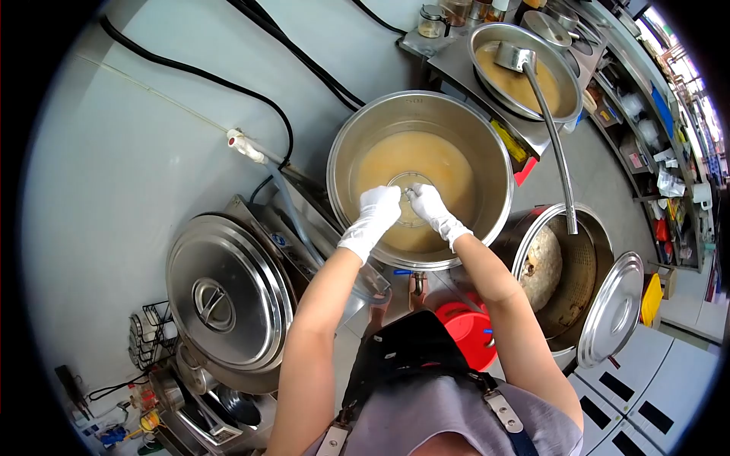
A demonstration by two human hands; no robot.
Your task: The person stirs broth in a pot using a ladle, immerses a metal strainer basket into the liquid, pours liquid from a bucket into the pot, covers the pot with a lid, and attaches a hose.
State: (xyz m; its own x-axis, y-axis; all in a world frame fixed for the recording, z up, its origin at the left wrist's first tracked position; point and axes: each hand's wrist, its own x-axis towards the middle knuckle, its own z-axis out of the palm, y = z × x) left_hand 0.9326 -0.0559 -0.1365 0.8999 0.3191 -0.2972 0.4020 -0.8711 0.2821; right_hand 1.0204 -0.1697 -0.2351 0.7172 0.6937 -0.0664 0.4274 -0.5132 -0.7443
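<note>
A large steel pot (342, 156) stands in front of me, part filled with cloudy yellowish broth (426, 150). Over its middle, a thin round wire-rimmed piece (411, 173) shows between and below my hands; its exact kind cannot be made out. My left hand (379, 207), in a white glove, is closed at this ring's left side. White-gloved too, my right hand (429, 204) is closed near its upper right, fingers pinched close to the left hand. Whether the ring touches the broth is unclear. A tap with a blue lever (407, 272) projects from the pot's near side.
A broth pan (566, 91) and long-handled ladle (559, 148) are at upper right. Below them stands an open pot (597, 228) with a perforated liner, its lid (610, 310) leaning alongside. A lidded pot (228, 289) is left; a red bucket (465, 334) stands low.
</note>
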